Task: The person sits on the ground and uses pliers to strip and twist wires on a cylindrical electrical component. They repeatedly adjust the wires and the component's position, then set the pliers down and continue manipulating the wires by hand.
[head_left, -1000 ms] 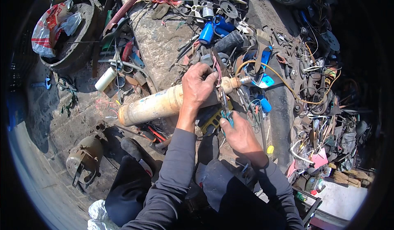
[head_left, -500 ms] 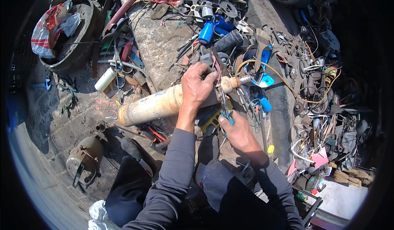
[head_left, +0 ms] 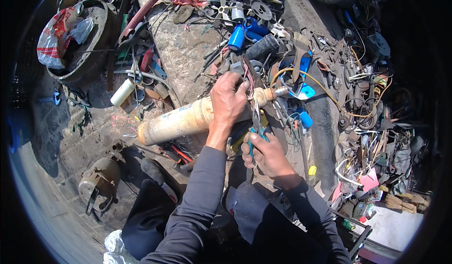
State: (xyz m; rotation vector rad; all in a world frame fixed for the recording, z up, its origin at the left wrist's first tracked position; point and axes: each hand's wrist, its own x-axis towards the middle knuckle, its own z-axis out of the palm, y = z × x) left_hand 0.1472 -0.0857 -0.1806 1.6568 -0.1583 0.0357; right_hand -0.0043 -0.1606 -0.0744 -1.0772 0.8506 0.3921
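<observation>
A long cream metal cylinder (head_left: pixel 175 122) with a threaded shaft at its right end lies slantwise in front of me; it looks like a pump motor. My left hand (head_left: pixel 228 98) rests over its right part, fingers pinched around pink and white wires (head_left: pixel 249 79) that come up beside that end. Below, my right hand (head_left: pixel 269 154) grips the teal handles of a pair of pliers (head_left: pixel 257 122). The metal jaws point up at the wires near the cylinder's edge. Whether they bite on a wire is too small to tell.
Blue cylinders (head_left: pixel 237 38), a white fan blade (head_left: pixel 223 9) and scrap lie beyond. A yellow-brown cable (head_left: pixel 325 92) loops at right, near heaped metal and wires. A rusty round tub (head_left: pixel 101 9) stands far left, an old tank-shaped part (head_left: pixel 100 181) near left.
My right hand has shifted slightly left and down, and its fingers have spread further round the plier handles. My left hand stays at the wires, moved a touch right.
</observation>
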